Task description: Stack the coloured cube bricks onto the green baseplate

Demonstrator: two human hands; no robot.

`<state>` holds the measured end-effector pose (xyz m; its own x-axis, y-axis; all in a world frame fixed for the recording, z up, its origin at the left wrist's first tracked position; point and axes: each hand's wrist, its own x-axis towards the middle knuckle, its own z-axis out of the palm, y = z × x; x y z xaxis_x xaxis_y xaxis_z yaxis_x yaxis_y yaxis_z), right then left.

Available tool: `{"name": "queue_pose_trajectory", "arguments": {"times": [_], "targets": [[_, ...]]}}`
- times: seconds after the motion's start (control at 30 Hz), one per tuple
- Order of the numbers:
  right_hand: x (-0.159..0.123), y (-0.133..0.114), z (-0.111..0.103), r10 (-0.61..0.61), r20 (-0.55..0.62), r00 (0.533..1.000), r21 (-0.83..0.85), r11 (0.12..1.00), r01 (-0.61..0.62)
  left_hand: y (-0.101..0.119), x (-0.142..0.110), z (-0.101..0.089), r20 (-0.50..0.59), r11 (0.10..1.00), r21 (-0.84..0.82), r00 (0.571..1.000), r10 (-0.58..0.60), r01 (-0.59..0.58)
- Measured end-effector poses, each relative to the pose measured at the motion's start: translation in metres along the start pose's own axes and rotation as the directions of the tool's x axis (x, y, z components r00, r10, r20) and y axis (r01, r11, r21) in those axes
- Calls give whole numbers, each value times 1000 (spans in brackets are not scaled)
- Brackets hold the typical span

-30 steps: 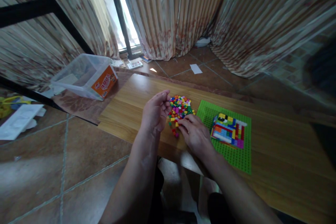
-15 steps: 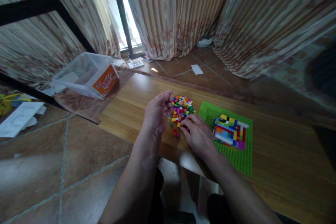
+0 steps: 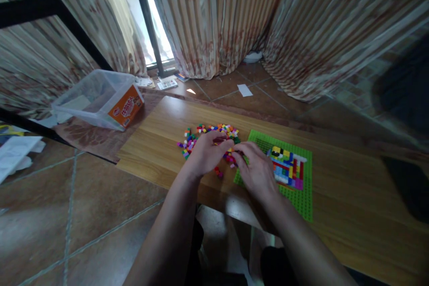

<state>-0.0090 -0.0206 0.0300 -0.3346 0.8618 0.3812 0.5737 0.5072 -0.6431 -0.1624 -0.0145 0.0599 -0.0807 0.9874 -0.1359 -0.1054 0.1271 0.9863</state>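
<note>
My left hand [image 3: 211, 149] is over the pile of small toy bricks [image 3: 189, 143], its fingers curled and its thumb reaching toward the right hand. What it holds, if anything, is hidden. Close against its fingertips, my right hand [image 3: 256, 165] has thumb and forefinger pinched together; anything between them is too small to make out. Beneath both hands lie more loose bricks in many colours, partly covered. To the right, a green baseplate [image 3: 306, 205] carries a flat, colourful brick figure [image 3: 288, 167]. A few red bricks [image 3: 218, 172] lie apart, near the table's front edge.
The bricks and baseplate rest on a long wooden table [image 3: 150, 143]. A clear plastic bin [image 3: 94, 98] with an orange label stands beyond its left end. Papers [image 3: 244, 90] lie on the tiled floor behind, before striped curtains [image 3: 187, 22]. A dark flat object [image 3: 407, 187] is at the right.
My left hand has turned palm-down and moved over the pile, uncovering bricks on its left. The two hands have come together at the fingertips. A yellow brick near my right fingers is no longer visible.
</note>
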Motion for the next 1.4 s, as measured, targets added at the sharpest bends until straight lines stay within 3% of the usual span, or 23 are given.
{"name": "queue_pose_trajectory", "arguments": {"times": [0.1, 0.2, 0.37, 0.47, 0.53, 0.6, 0.67, 0.77, 0.83, 0.9, 1.0, 1.1, 1.23, 1.4], "targets": [[-1, -1, -4, 52, -39, 998, 116, 992, -47, -2, -2, 2, 172, 999, 20, 985, -29, 26], [-1, -1, -2, 187, -78, 979, 333, 931, -151, -1, -3, 3, 182, 998, -46, 983, -38, 47], [3, -1, 2, 444, 23, 896, 678, 652, -340, 5, -4, 5, 171, 997, -46, 984, -57, 66], [4, 0, 1, 498, 108, 860, 780, 494, -384, 8, -5, 4, 191, 996, -55, 980, -62, 73], [3, 1, 1, 507, 140, 850, 810, 435, -394, 8, -5, 3, 191, 993, -89, 980, -54, 72], [1, 5, 2, 474, 153, 867, 777, 484, -402, 7, -4, 2, 173, 989, -124, 983, -58, 80], [-2, 8, 6, 396, 130, 909, 647, 661, -380, 4, -2, 2, 130, 986, -137, 989, -73, 91], [-7, 9, 12, 221, 105, 970, 271, 932, -242, 1, 1, 3, 52, 989, -110, 994, -94, 99], [-10, 7, 16, 141, 152, 978, 44, 988, -149, -1, 2, 4, 14, 994, -59, 996, -88, 89], [-11, 4, 18, 113, 205, 972, -76, 992, -100, -1, 3, 5, -18, 998, 5, 998, -61, 61], [-8, 4, 16, 125, 188, 974, -66, 991, -114, -1, 3, 4, -30, 998, 54, 999, -23, 25], [-4, 6, 11, 236, 87, 968, 169, 954, -248, 0, 3, 3, 5, 999, 36, 1000, -4, 4], [2, 4, 7, 384, 85, 919, 578, 732, -360, 2, 1, 1, 76, 1000, 23, 997, -1, -1], [5, -2, 3, 416, 111, 902, 716, 596, -363, 4, -3, -1, 180, 998, 46, 983, 24, -33]]}}
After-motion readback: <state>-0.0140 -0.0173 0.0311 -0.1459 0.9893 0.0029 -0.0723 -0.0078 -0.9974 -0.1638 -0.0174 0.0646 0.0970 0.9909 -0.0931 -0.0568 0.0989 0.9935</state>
